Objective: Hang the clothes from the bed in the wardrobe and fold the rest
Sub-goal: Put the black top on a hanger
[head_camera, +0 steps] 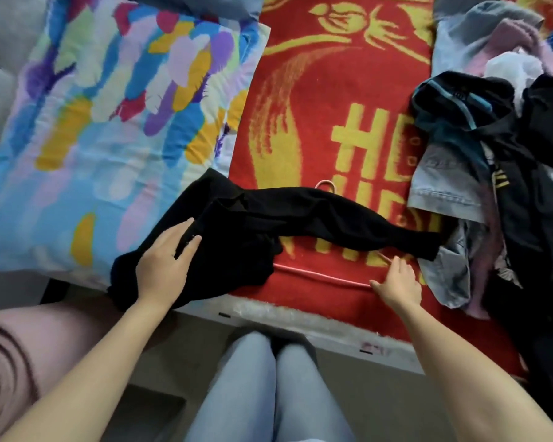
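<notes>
The black garment (268, 218) lies sprawled across the near edge of the bed (300, 320), one end bunched up against the pillow, the other stretched out to the right until it meets the heap of laundry. Under it sits a pink hanger (320, 275), its hook poking out above the cloth and its bottom bar showing just below it. The left hand (165, 260) is flat on the bunched end of the garment, fingers straight and a little spread, a wide grip that presses and holds nothing. The right hand (399, 283) is down at the hanger's right corner, thumb lying along the bar and fingers over the bend, and whether that grip has closed on the hanger I cannot tell. To the right, a pile of clothes (508, 154) in black, grey, lilac and white. All of it rests on a red blanket (332, 74) with yellow patterns, and beside it is a pillow (109, 106) splashed with bright colours. Nearer, below the bed's edge, the person's knees (268, 378) in pale blue, and at the far left a rolled pink mat (10, 362).
</notes>
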Demonstrator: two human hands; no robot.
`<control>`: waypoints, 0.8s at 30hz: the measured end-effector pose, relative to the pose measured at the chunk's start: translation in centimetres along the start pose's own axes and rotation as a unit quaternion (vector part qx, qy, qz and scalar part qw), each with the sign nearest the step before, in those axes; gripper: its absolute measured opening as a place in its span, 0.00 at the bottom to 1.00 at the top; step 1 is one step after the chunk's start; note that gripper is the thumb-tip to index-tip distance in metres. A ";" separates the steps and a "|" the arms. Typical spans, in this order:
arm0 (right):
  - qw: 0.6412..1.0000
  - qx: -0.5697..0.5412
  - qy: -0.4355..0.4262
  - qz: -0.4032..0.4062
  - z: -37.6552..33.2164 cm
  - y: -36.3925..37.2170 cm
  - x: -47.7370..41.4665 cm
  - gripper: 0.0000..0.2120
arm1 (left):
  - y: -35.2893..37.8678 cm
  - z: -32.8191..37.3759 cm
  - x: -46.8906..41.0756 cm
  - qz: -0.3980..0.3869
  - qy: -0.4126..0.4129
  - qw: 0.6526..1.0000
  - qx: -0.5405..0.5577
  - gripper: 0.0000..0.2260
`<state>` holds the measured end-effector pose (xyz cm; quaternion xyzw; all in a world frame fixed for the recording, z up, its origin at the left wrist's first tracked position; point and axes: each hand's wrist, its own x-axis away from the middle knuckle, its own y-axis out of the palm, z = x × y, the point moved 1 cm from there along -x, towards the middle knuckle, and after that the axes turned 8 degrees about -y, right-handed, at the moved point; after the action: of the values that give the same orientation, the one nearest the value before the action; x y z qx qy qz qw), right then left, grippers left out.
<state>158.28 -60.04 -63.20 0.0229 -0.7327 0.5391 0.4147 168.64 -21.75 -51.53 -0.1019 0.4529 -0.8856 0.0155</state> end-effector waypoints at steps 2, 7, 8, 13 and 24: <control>1.000 0.010 -0.009 -0.010 0.5 0.9 -0.7 0.44 | 0.7 -0.7 1.1 0.022 -0.008 1.000 0.001 0.17; 0.996 0.046 -0.007 -0.078 1.1 2.3 1.1 0.50 | 0.7 -1.0 3.2 0.030 -0.014 0.999 -0.009 0.18; 0.996 0.011 -0.003 -0.093 1.3 2.4 1.9 0.47 | 0.4 -0.9 3.4 0.033 -0.012 0.999 -0.014 0.18; 0.988 0.003 -0.049 -0.148 1.9 -3.2 5.6 0.38 | -2.5 0.8 3.7 0.038 -0.020 0.998 -0.034 0.16; 0.934 0.283 -0.086 0.201 0.9 -32.0 10.4 0.12 | -12.1 11.6 -3.0 0.129 0.016 0.991 0.015 0.13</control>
<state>166.34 -69.81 -31.95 0.0376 -0.5721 0.7920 0.2097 174.61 -23.54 -35.66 -0.0283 0.4495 -0.8841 0.1243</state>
